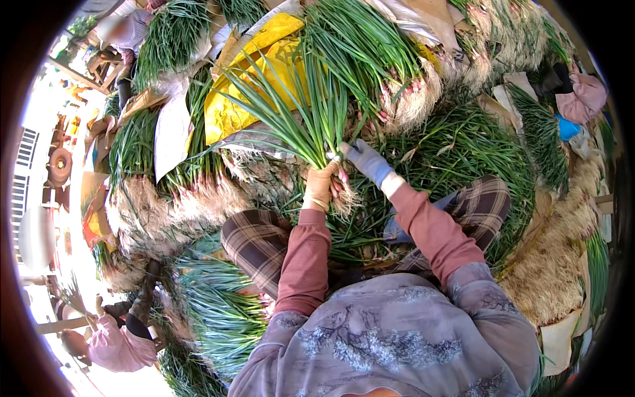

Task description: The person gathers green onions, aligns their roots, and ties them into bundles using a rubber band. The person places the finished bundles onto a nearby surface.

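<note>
My left hand [321, 184], in a tan glove, is closed around a bunch of green onions [317, 124] just above its roots. The long leaves fan up and to the left, while reddish bulbs and pale roots hang out beside my fingers. Close to the right of the stems is my right hand [368, 160], in a grey-blue glove, with its fingers apart. Its fingertips reach the base of the leaves; whether they touch is hard to tell. Loose green leaves [436, 159] lie beneath and around both hands, between my bent legs.
A large onion bundle [367, 44] lies beyond my hands, partly over a yellow printed sack [258, 84]. More rooted bundles [198, 193] are stacked at left, with others [545, 278] at right. Co-workers sit at lower left [119, 342], upper left [126, 34] and far right [580, 97].
</note>
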Tool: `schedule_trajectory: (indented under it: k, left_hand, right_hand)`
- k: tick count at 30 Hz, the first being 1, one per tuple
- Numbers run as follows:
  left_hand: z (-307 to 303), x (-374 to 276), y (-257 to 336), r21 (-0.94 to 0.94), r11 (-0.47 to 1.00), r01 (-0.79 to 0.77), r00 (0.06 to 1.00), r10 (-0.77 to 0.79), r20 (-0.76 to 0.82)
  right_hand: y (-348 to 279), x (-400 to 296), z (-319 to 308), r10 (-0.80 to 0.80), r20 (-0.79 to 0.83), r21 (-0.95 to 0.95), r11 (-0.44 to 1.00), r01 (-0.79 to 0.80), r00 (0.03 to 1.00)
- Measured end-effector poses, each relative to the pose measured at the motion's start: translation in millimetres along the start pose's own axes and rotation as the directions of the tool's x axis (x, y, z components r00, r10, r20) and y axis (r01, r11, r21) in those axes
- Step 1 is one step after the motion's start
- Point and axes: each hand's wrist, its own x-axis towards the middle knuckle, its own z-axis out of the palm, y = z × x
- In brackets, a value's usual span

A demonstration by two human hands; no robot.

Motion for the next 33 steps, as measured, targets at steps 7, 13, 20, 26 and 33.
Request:
schedule_trajectory:
  k: [7,13,20,26,33]
  left_hand:
    - [-5.9,-25.8,-9.1,0.118,0.991,-0.064,0.992,0.076,-0.102]
    - [2.8,-23.2,-26.3,0.161,0.979,-0.126,0.990,0.134,-0.042]
    - [4.8,-16.3,-30.3,-0.003,1.000,-0.024,0.999,0.024,-0.023]
    - [7.8,-52.1,24.9,-0.037,0.990,0.135,0.985,-0.130,0.111]
    - [-45.6,-167.2,179.6,-0.406,0.912,-0.050,0.986,0.110,0.126]
  right_hand:
    - [-19.8,-4.9,45.8,0.084,-0.283,0.508,0.858,0.075,0.955]
    - [3.9,2.1,42.5,-0.005,-0.331,0.201,0.977,0.076,0.944]
    - [2.7,-12.5,53.2,0.087,-0.380,0.591,0.789,0.169,0.921]
    - [80.5,63.8,-14.9,-0.101,-0.439,0.378,0.880,0.286,0.893]
    - [-51.3,-32.7,-57.9,0.378,0.730,-0.681,0.340,0.648,0.569]
